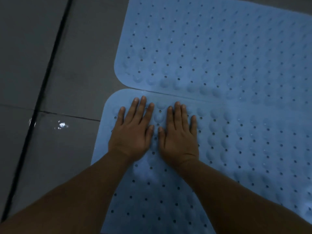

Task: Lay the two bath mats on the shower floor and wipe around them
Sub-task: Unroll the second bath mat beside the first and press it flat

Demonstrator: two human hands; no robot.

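Two blue rubber bath mats with bumps and small holes lie flat side by side on the dark grey tiled floor. The far mat (211, 48) fills the upper right. The near mat (253, 141) lies below it, and their long edges meet. My left hand (133, 130) and my right hand (179, 134) press palm-down on the near mat close to its far left corner, fingers straight and spread, thumbs almost touching.
Grey floor tiles (70, 78) stretch to the left of the mats. A dark groove (42, 92) runs diagonally through them. A wet, shiny patch (61, 124) glints on the tile left of my hands.
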